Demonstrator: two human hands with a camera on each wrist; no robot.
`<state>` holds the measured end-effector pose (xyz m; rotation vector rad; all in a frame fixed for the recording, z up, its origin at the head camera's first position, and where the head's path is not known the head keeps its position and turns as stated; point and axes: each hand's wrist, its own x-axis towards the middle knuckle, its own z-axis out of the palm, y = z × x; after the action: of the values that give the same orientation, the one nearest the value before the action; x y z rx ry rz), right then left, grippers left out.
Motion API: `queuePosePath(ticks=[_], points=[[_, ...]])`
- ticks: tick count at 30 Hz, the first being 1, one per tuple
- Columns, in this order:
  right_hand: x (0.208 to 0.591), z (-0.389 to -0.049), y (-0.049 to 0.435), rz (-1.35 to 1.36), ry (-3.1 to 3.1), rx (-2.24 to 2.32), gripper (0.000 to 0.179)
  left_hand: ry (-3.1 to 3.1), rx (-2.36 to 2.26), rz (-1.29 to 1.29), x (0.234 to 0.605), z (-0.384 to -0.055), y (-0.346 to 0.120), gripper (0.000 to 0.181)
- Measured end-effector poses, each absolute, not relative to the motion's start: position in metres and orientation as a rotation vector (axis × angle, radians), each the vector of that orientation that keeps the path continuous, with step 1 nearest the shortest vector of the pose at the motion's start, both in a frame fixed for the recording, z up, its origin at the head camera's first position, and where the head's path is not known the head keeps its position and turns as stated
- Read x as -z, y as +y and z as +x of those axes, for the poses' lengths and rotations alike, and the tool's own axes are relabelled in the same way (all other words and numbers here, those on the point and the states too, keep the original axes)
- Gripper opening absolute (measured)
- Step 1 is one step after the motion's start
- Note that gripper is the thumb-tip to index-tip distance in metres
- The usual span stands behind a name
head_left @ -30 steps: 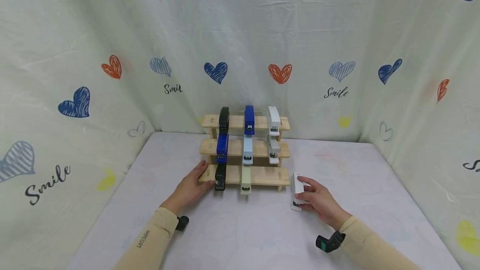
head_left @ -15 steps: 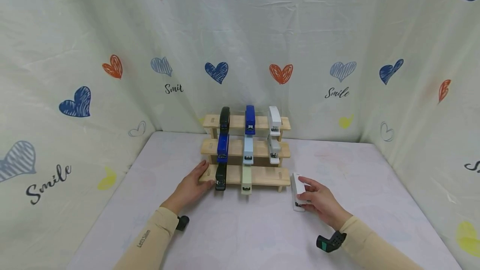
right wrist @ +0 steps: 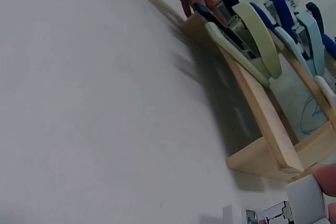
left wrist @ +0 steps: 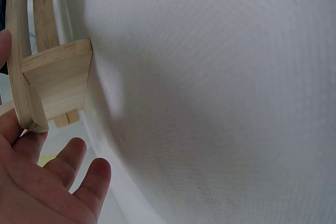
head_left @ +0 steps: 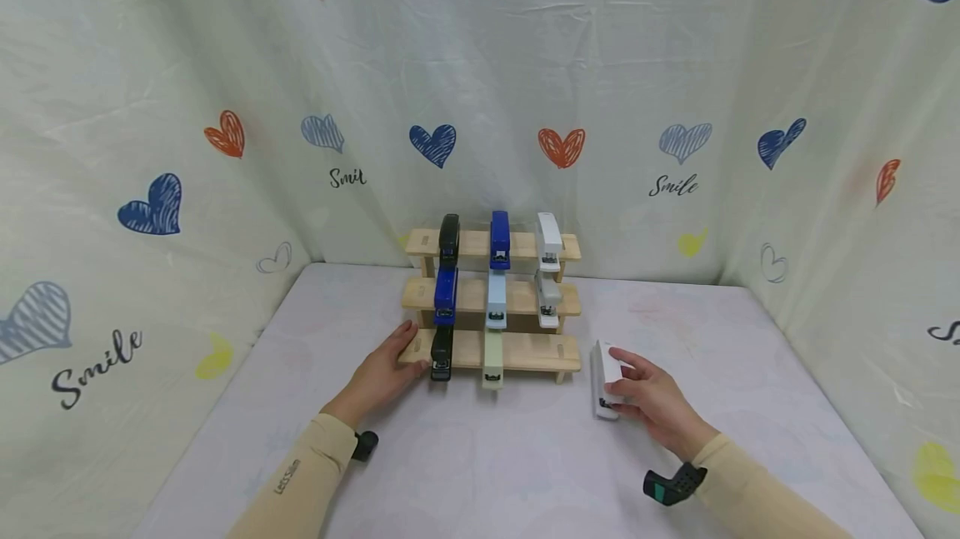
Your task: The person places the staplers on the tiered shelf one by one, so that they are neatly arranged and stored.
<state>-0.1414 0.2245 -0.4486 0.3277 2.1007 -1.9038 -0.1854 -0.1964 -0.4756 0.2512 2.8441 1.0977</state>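
A three-tier wooden rack (head_left: 534,349) stands on the table. At the left end of its lowest board, my left hand (head_left: 384,374) grips the wood; in the left wrist view the other fingers (left wrist: 68,161) spread beside it. To the right of the rack, my right hand (head_left: 658,407) pinches a white stapler (head_left: 604,374) between thumb and fingers. The right wrist view shows this stapler (right wrist: 307,200) low at the right, partly out of frame. On the lowest board sit a black stapler (head_left: 442,353) and a pale green stapler (head_left: 492,360).
The middle board bears a blue stapler (head_left: 445,296), a light blue stapler (head_left: 496,297) and a grey-white stapler (head_left: 547,297). Black (head_left: 448,239), blue (head_left: 499,237) and white staplers (head_left: 548,237) line the top board. A heart-printed curtain (head_left: 622,56) hangs behind the table.
My right hand and the white stapler have shifted slightly right, away from the rack's end. The left hand, the rack and its staplers stay in place.
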Motion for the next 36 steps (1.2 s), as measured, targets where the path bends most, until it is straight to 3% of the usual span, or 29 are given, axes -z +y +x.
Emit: queuePosePath(ticks=[13,36], points=[[0.422,-0.142,0.22,0.245,2.086,1.926,0.071,2.859,-1.082,0.261,0.474,-0.185,-0.195,0.074],[0.421,-0.145,0.169,0.201,2.064,1.905,0.064,2.854,-1.076,0.255,0.474,-0.185,-0.196,0.075]])
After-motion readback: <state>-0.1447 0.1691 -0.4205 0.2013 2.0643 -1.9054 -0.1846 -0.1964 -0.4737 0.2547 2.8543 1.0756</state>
